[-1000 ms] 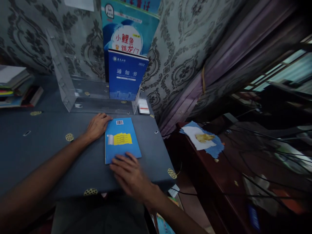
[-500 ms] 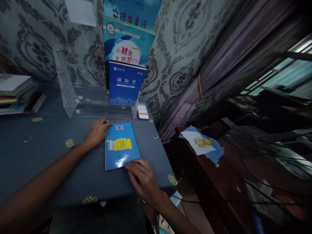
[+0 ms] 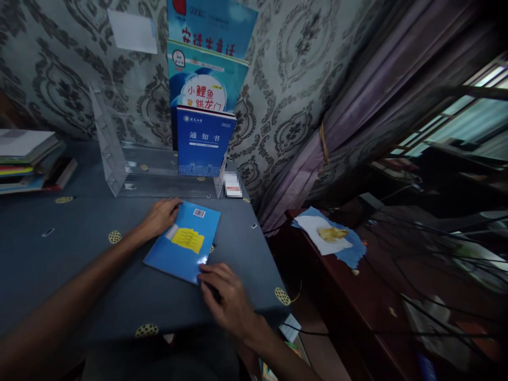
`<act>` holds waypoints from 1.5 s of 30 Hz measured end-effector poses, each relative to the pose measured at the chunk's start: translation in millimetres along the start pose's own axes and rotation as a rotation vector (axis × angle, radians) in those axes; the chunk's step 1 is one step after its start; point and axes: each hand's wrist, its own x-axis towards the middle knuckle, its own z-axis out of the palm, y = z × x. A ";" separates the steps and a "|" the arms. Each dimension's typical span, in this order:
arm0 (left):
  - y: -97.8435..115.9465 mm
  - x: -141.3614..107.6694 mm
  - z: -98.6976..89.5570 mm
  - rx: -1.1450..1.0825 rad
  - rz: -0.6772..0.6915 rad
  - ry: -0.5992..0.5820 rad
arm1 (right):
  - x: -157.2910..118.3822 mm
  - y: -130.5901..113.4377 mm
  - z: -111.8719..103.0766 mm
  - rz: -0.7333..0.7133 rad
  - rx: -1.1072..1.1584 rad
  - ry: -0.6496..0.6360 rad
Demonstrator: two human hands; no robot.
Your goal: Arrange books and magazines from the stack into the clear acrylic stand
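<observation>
A blue book (image 3: 184, 217) with a yellow text patch and a barcode lies on the cloth-covered table, turned at a slant. My left hand (image 3: 161, 216) is closed at its upper left edge, fingertips curled by the top corner. At the lower right corner, my right hand (image 3: 225, 296) has its fingers and thumb closed about the edge; the exact contact is partly hidden. Behind the book stands a clear acrylic rack (image 3: 159, 185). It carries a dark blue booklet (image 3: 204, 140), with a teal book (image 3: 206, 76) and another blue book (image 3: 212, 26) rising behind.
On the left is a book stack (image 3: 27, 153). A small blurred card-like item (image 3: 232, 185) sits right of the rack. Beyond the table's right edge, a dark red surface (image 3: 337, 286) holds a blue cloth (image 3: 351, 256) and cables. A curtain (image 3: 301, 159) hangs behind.
The blue book has turned clockwise, its lower end swinging left and its top tilting right. My right hand has shifted slightly left with the corner. My left hand stays near the top corner.
</observation>
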 end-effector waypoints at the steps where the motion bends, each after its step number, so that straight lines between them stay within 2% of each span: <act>1: -0.3 0.4 2.6 -0.013 0.022 0.009 | 1.5 -2.5 3.1 -0.014 0.025 -0.028; 5: 4.3 -2.8 4.1 0.017 0.051 -0.007 | 11.5 2.9 4.3 0.024 0.149 -0.064; 8: 17.1 -7.0 -3.5 0.133 0.042 -0.025 | 26.0 24.8 -7.8 0.157 0.232 0.020; 11: 43.8 -9.1 -10.7 0.269 0.091 -0.036 | 48.3 60.1 -21.4 0.335 0.214 0.193; 14: 81.4 -7.7 -10.9 0.300 0.160 -0.088 | 74.1 97.7 -25.0 0.396 0.168 0.305; 18: 125.1 -3.1 -2.4 0.328 0.138 -0.150 | 97.1 128.3 -13.0 0.436 0.164 0.328; 21: 140.0 -0.4 3.7 0.379 0.079 -0.176 | 99.2 134.9 -2.8 0.422 0.145 0.299; 26: 139.0 3.6 7.6 0.390 0.053 -0.142 | 92.9 136.7 -0.1 0.379 0.181 0.296; 33: 130.0 8.9 3.8 0.418 0.069 -0.103 | 95.0 134.4 -5.6 0.408 0.216 0.318; 37: 128.6 8.9 1.8 0.410 0.070 -0.123 | 95.0 131.2 -8.1 0.422 0.224 0.319; 45: 131.6 4.0 10.1 0.444 0.091 -0.085 | 93.1 127.6 -11.3 0.434 0.244 0.333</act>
